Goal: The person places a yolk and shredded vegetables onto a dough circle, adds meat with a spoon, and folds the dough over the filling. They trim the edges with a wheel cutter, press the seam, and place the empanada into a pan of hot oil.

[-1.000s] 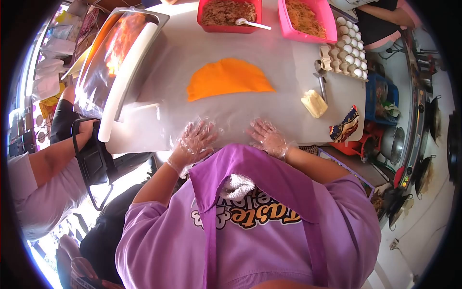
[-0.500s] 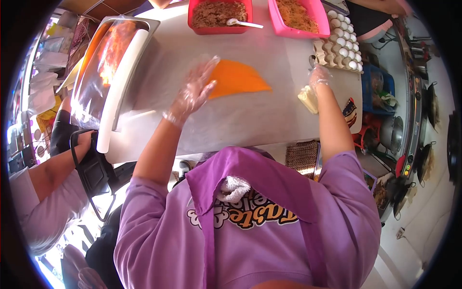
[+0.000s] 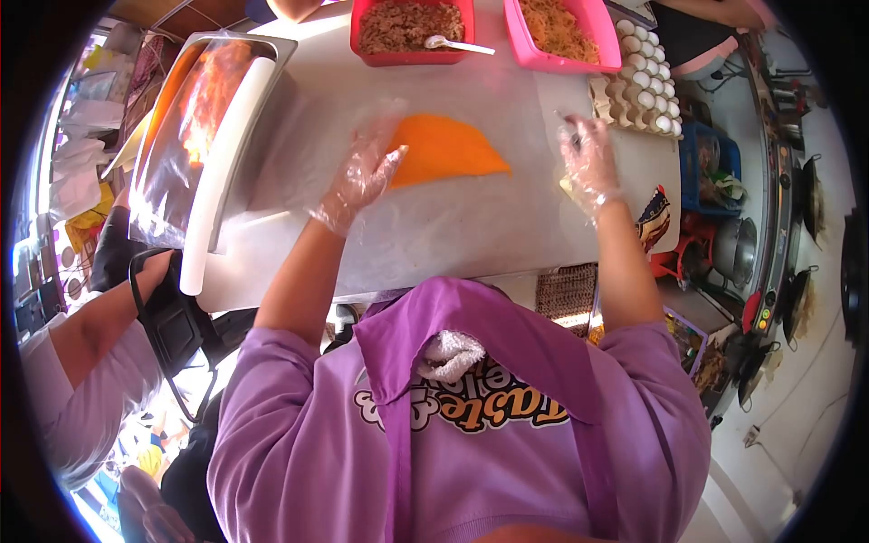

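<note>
A half-round orange sheet of dough (image 3: 450, 151) lies flat on a clear plastic sheet on the table. My left hand (image 3: 364, 176), in a clear plastic glove, is at the dough's left edge with fingers stretched out, holding nothing. To the right of the dough, my gloved right hand (image 3: 590, 165) has its fingers bent around a small, dark, shiny thing that I cannot make out. A pale yellowish object (image 3: 567, 186) is mostly hidden beneath that hand.
At the back are a red tub (image 3: 413, 56) of brown filling with a white spoon (image 3: 460, 44) and a pink tub (image 3: 563, 63) of shredded filling. An egg tray (image 3: 620, 107) stands back right. On the left lie a plastic-covered metal tray (image 3: 288, 54) and a white roll (image 3: 224, 181).
My right hand has moved left and slightly down from beside the egg tray, now covering most of the pale object. My left hand has shifted slightly, its fingers blurred. The dough has not moved.
</note>
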`<move>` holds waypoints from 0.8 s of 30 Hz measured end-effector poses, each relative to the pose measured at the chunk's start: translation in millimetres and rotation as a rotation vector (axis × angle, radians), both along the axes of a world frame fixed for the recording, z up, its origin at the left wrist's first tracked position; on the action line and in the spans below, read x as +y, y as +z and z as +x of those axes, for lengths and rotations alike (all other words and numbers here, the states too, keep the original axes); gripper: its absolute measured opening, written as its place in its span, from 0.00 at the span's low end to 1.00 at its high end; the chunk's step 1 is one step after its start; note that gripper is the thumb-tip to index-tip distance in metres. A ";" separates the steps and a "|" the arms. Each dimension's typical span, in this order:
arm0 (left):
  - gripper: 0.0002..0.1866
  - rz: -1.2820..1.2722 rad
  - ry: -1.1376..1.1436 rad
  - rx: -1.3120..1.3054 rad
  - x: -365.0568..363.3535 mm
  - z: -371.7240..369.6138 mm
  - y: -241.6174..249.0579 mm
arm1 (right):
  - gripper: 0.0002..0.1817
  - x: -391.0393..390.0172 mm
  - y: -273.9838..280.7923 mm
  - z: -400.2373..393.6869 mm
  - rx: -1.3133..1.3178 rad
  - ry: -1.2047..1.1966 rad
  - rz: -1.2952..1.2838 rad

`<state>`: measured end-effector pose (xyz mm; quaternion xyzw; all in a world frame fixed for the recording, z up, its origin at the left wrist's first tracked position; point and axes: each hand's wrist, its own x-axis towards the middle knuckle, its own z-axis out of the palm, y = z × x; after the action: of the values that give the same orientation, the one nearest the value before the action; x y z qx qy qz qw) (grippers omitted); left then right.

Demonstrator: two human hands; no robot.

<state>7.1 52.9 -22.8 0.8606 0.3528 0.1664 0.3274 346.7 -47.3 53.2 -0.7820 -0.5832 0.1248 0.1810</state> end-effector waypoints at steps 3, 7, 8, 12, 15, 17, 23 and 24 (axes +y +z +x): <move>0.35 0.013 0.146 0.115 -15.3 -8.6 -3.6 | 0.18 -11.3 -3.1 -43.8 0.363 -0.018 -0.134; 0.38 0.055 0.212 0.356 -34.8 -23.0 -17.5 | 0.21 -32.7 -24.9 -78.9 0.283 -0.025 -0.290; 0.38 0.052 0.210 0.374 -39.3 -23.7 -15.6 | 0.20 -36.6 -31.1 -81.6 0.262 -0.031 -0.271; 0.38 0.068 0.203 0.320 -45.0 -26.8 -18.9 | 0.16 -29.6 -41.0 -85.8 0.707 -0.247 -0.214; 0.37 0.078 0.219 0.276 -46.4 -27.6 -22.8 | 0.16 -3.6 -65.1 -86.5 1.538 -0.421 0.146; 0.38 0.077 0.221 0.300 -46.5 -26.8 -19.0 | 0.18 15.6 -61.1 -94.8 1.718 -0.351 0.254; 0.37 0.090 0.226 0.311 -47.1 -28.3 -21.0 | 0.16 33.8 -101.1 -93.8 1.825 -0.401 0.018; 0.37 0.102 0.231 0.317 -47.0 -27.7 -20.5 | 0.15 34.0 -98.6 -95.3 1.858 -0.453 0.041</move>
<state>-20.6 5.9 -43.4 0.8453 0.4875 0.0830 0.2023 251.4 -13.3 -45.4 -0.4615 -0.0432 0.6474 0.6051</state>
